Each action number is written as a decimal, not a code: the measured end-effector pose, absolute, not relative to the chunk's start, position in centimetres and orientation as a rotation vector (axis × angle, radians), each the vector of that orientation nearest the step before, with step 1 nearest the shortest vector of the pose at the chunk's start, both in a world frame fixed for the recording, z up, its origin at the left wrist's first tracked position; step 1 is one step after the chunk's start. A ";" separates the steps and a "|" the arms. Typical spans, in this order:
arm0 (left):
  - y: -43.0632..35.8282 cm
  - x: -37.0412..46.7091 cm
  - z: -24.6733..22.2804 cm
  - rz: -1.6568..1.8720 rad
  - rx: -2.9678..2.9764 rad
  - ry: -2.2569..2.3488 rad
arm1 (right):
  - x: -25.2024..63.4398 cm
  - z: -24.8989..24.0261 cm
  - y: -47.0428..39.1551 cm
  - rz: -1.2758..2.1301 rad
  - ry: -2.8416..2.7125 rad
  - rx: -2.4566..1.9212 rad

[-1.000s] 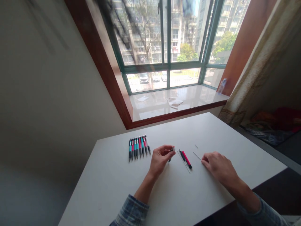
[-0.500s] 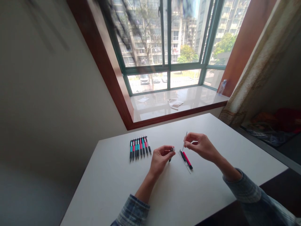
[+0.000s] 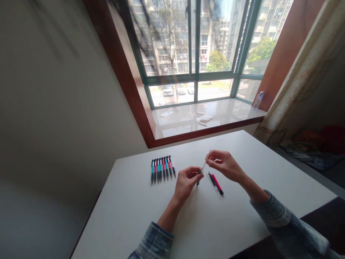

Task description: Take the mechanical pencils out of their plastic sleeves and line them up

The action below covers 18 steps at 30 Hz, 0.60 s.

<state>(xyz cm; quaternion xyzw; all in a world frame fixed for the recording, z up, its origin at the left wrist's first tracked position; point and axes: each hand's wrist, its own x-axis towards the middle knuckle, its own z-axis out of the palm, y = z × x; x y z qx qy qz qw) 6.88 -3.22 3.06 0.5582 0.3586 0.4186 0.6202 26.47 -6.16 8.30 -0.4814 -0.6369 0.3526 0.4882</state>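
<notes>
Between thumb and fingers, my left hand (image 3: 185, 181) pinches a dark pen barrel (image 3: 198, 182), its lower tip pointing down at the table. My right hand (image 3: 225, 163) pinches a thin pen refill (image 3: 206, 158), slanted so its lower end meets the top of the barrel; whether it has entered cannot be made out. Just right of the barrel lie a red pen barrel (image 3: 217, 184), a black pen part (image 3: 211, 178) and a thin white refill (image 3: 215, 187). To the left, several assembled pens (image 3: 163, 169) in teal, red and black lie in a row.
The white table (image 3: 129, 216) carries everything. Behind it is a window sill (image 3: 183, 120) with crumpled paper (image 3: 204, 118) and a clear bottle (image 3: 258, 100). A wall (image 3: 67, 118) borders the left side, and a curtain (image 3: 285, 97) hangs at the right.
My right hand has moved left and brought the refill's lower end to the top of the barrel. My left hand still grips the barrel. The view has shifted slightly.
</notes>
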 end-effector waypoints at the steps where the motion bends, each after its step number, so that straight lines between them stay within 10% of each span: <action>1: -3.2 6.9 3.1 0.963 1.283 0.824 | 26.5 8.3 -6.2 0.859 -1.556 -1.171; 18: -2.8 6.2 3.0 1.198 1.270 0.843 | 33.6 4.7 -5.4 0.360 -1.741 -1.910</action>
